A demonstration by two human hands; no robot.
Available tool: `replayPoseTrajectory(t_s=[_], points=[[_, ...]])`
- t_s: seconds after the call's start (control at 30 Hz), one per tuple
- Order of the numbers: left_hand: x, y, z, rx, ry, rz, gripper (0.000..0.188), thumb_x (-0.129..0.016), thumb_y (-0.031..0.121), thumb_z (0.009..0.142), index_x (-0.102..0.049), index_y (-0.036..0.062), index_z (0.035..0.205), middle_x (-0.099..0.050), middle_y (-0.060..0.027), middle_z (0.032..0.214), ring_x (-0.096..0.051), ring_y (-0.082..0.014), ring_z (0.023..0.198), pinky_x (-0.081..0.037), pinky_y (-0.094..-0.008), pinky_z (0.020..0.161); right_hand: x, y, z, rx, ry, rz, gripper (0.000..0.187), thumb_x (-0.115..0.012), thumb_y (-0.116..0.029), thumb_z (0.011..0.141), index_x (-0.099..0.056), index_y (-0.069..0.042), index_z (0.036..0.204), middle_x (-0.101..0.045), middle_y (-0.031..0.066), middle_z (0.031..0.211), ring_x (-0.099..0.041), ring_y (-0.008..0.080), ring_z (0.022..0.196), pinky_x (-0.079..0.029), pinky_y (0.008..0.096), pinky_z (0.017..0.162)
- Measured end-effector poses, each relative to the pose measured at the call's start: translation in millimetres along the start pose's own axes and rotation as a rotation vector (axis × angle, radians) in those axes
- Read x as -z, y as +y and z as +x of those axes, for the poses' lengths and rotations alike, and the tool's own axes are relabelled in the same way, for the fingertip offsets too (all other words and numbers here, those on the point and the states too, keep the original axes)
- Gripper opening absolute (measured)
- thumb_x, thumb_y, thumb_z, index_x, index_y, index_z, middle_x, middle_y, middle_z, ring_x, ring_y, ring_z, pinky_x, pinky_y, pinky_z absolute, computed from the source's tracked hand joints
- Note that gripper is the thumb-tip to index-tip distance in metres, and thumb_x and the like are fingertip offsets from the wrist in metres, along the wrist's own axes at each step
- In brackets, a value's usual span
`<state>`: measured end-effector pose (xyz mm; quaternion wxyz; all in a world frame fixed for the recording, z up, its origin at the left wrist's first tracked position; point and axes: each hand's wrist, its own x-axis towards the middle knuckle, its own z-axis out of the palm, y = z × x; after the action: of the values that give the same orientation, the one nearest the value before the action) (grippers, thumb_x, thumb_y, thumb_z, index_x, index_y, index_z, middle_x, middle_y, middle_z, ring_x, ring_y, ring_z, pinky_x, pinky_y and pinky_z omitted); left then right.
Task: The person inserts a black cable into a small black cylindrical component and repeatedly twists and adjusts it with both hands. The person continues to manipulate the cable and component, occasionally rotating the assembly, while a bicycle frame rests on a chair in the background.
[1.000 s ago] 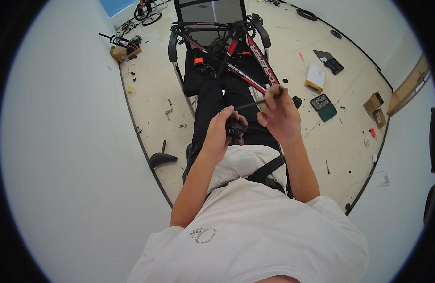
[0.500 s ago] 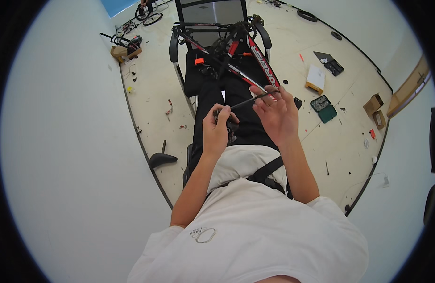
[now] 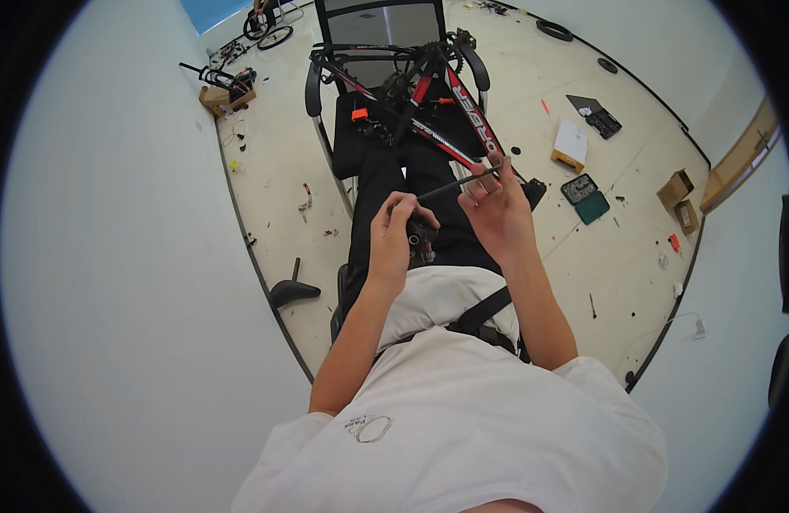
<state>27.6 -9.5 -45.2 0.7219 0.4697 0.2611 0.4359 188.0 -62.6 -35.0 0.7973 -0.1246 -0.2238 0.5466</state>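
Observation:
My left hand point(image 3: 396, 231) is closed round a small black bicycle part point(image 3: 422, 241) with a round opening and a reddish, metallic lower end; its exact kind is unclear. From that hand a thin dark rod-shaped tool point(image 3: 450, 185) slants up to the right. My right hand point(image 3: 501, 209), palm toward me, pinches the tool's far end between thumb and fingers. Beyond my hands, a black, red and white bicycle frame point(image 3: 471, 111) lies across the seat of an office chair point(image 3: 347, 141). An orange object point(image 3: 359, 114) rests on that seat beside the frame.
On the floor to the right lie a green tool case point(image 3: 593, 208), a black tool case point(image 3: 604, 121), a white box point(image 3: 570, 141) and cardboard boxes point(image 3: 676, 190). A bicycle saddle point(image 3: 293, 293) is at the left. A fork point(image 3: 227, 81) stands in a carton; tyres point(image 3: 555, 31) lie farther back.
The tool has tilted slightly, and my right fingers have curled more round its far end. My left hand has shifted a little, showing more of the black part.

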Motion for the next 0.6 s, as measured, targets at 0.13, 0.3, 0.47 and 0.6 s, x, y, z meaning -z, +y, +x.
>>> replayPoseTrajectory(t_s=[0.13,0.3,0.47,0.6], points=[[-6.2,-7.5,-0.1,0.019,-0.021,0.04,0.02,-0.049,0.027,0.098,-0.052,0.0107,0.088,-0.065,-0.0067,0.074,-0.057,-0.0093,0.059,-0.048,-0.0244,0.052,12.6,-4.0,9.4,-0.018,-0.009,0.069,0.028,-0.047,-0.035,0.103,-0.052,-0.011,0.114,-0.059,0.0039,0.085,-0.048,0.0099,0.07,-0.042,0.0248,0.069],[-4.9,-9.8,-2.1,0.06,-0.031,0.084,0.02,-0.05,0.027,0.098,-0.053,0.0111,0.087,-0.065,-0.0061,0.074,-0.057,-0.0087,0.059,-0.047,-0.024,0.052,-9.3,-7.3,0.9,0.105,0.163,-0.185,0.037,-0.046,-0.036,0.103,-0.05,-0.003,0.12,-0.058,0.0043,0.081,-0.049,0.0103,0.068,-0.044,0.0272,0.067],[-3.8,-8.6,-2.3,0.019,-0.002,0.059,0.021,-0.051,0.029,0.098,-0.055,0.0106,0.088,-0.065,-0.0046,0.074,-0.055,-0.0069,0.059,-0.045,-0.0226,0.051,-7.8,-8.5,3.2,0.16,0.095,-0.277,0.039,-0.049,-0.029,0.103,-0.052,0.002,0.126,-0.059,0.0031,0.083,-0.052,0.01,0.07,-0.047,0.0289,0.07],[-1.1,-5.0,3.5,0.012,-0.002,0.039,0.022,-0.052,0.03,0.098,-0.055,0.0106,0.087,-0.065,-0.0038,0.075,-0.055,-0.006,0.06,-0.045,-0.0223,0.053,-8.1,-9.2,3.7,0.121,0.028,-0.233,0.038,-0.05,-0.027,0.102,-0.052,0.002,0.127,-0.057,-0.0003,0.086,-0.05,0.0078,0.07,-0.046,0.0269,0.069]])
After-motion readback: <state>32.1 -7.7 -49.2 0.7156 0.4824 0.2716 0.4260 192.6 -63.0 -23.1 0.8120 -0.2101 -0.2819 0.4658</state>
